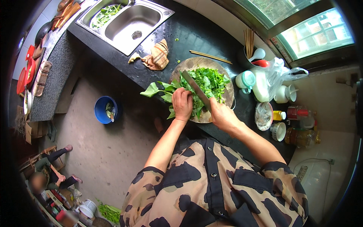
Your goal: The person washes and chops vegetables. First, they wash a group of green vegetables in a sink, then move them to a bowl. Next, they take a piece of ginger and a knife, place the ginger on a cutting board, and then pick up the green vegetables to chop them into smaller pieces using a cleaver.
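Observation:
On a round wooden cutting board [204, 118] lies a heap of chopped leafy greens [211, 82]. My left hand [182, 103] presses down on uncut leafy greens [167, 91] at the board's left side, its fingers bent; some leaves stick out past the board's edge. My right hand [224, 113] is closed around the handle of a kitchen knife [196, 88]. The blade slants up and to the left, just right of my left fingers, with the chopped heap on its other side. The knife's handle is mostly hidden in my right hand.
Beyond the board are wooden chopsticks [211, 57], a checked cloth [159, 55] and a steel double sink [133, 22] with greens in one basin. Jars [245, 80], bowls and bottles stand at the right. A blue bucket [105, 110] is on the floor; a person [52, 173] sits at lower left.

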Tool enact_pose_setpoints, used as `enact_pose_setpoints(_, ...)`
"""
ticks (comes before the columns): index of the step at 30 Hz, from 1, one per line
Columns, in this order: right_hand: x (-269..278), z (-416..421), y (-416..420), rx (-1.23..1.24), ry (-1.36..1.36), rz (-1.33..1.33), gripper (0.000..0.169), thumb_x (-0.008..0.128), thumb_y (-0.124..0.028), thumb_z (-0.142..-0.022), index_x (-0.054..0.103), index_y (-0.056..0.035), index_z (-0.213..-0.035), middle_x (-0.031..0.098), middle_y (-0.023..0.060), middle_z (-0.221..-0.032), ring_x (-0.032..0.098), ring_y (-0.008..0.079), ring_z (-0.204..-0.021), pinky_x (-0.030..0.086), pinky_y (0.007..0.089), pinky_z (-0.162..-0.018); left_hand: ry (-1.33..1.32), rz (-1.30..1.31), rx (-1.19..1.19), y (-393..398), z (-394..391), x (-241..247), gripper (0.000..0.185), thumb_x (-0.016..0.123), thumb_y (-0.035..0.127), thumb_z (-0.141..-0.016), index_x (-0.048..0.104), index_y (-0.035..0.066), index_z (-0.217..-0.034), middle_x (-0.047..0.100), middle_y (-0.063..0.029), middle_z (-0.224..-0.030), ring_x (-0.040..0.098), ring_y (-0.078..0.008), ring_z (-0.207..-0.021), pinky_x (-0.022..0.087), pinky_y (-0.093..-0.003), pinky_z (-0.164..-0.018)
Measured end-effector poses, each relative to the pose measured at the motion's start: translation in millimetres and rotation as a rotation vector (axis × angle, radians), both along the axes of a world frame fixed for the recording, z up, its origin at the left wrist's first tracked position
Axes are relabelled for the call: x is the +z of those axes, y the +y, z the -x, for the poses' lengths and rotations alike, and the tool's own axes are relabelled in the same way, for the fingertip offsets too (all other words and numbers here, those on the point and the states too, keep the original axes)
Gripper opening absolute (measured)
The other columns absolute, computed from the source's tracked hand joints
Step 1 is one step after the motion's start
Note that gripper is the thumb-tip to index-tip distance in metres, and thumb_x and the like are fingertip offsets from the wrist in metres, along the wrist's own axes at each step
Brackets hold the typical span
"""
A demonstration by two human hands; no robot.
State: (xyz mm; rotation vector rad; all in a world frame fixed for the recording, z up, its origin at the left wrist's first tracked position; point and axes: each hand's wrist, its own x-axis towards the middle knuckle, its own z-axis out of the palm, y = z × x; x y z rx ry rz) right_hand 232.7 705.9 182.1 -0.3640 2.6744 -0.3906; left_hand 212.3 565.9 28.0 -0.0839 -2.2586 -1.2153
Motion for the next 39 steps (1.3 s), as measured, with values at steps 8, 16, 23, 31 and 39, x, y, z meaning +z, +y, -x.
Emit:
enact_pose_setpoints(8,-33.5,8.2,-1.0,-0.036,-0.127,-0.03,0.025,0.047,-0.002,-0.076,0.035,-0.0008,-0.098,0.06,0.0264,-0.074,0.06,0.0455,-0.074,0.047,0.0549,-0.065,-0.089,0.159,0.038,-3.2,-1.7,-5.8,0.016,0.062,0.013,-0.075,0.06,0.013,-0.091,0.054,-0.0042,-0.096,0.05,-0.026,-0.092,0.038,-0.0378,-0.079)
enact_pose_setpoints(16,-76.7,13.1,-18.2,-0.056,-0.041,-0.069,0.031,0.053,-0.002,-0.074,0.036,-0.0012,-0.1,0.06,0.0235,-0.082,0.061,0.0435,-0.075,0.049,0.052,-0.065,-0.125,0.176,-0.001,-0.4,0.0,-10.0,0.014,0.061,0.011,-0.075,0.059,0.01,-0.088,0.054,-0.0061,-0.094,0.052,-0.0269,-0.089,0.04,-0.0374,-0.077)
enact_pose_setpoints(23,-91.1,18.1,3.3,-0.112,0.001,0.104,0.026,0.048,-0.004,-0.078,0.036,0.0001,-0.1,0.059,0.0263,-0.076,0.06,0.0447,-0.07,0.048,0.0528,-0.061,-0.054,0.15,0.032,-4.6,-1.5,-18.1,0.013,0.061,0.016,-0.079,0.056,0.01,-0.089,0.051,-0.0076,-0.093,0.051,-0.0279,-0.088,0.041,-0.0392,-0.076)
enact_pose_setpoints(31,-73.6,16.5,22.7,-0.1,0.113,0.21,0.03,0.047,-0.003,-0.08,0.037,0.0033,-0.107,0.058,0.0282,-0.071,0.059,0.0454,-0.066,0.047,0.0517,-0.058,-0.12,0.399,-0.222,-30.1,-31.9,29.1,0.043,0.069,0.024,-0.072,0.057,0.011,-0.111,0.052,-0.0081,-0.111,0.048,-0.0283,-0.108,0.038,-0.0401,-0.089)
enact_pose_setpoints(39,-8.8,15.1,24.3,-0.031,0.084,0.199,0.033,0.046,-0.004,-0.081,0.036,0.0051,-0.111,0.058,0.0293,-0.072,0.058,0.0454,-0.071,0.045,0.0521,-0.065,-0.126,0.223,-0.201,-10.7,-17.1,3.8,0.053,0.066,0.004,-0.065,0.056,0.012,-0.116,0.053,-0.0082,-0.116,0.049,-0.028,-0.11,0.041,-0.0376,-0.089)
